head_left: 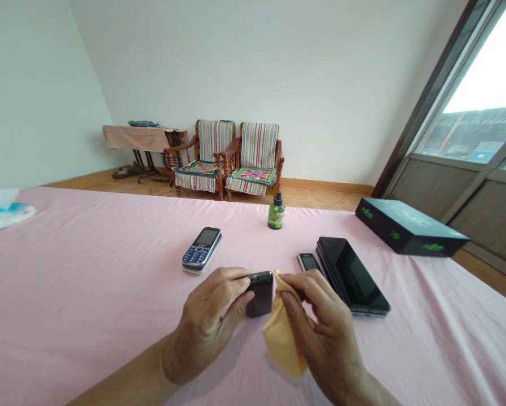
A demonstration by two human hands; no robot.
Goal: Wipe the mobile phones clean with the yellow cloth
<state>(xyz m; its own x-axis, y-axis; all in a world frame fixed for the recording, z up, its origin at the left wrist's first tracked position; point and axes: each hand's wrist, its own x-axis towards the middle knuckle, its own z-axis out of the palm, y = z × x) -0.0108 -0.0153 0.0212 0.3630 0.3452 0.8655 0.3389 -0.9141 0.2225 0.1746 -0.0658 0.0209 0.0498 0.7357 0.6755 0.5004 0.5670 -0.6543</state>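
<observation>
Two bare forearms, left hand point(208, 321) and right hand point(326, 332) without sleeves, rings or gloves.

Small dark phone point(261, 293): stood on edge, top end up, just above the pink surface point(87, 282), near middle front. Yellow cloth point(282, 338): soft, bunched, upper fold pressed against phone's right side, lower part hanging down to the surface.

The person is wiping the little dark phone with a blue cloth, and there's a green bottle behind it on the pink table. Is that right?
Not quite: the cloth is yellow-orange, not blue. The head view shows the right hand pressing it against the little dark phone, which the left hand holds. The green bottle does stand behind it on the pink table.
</observation>
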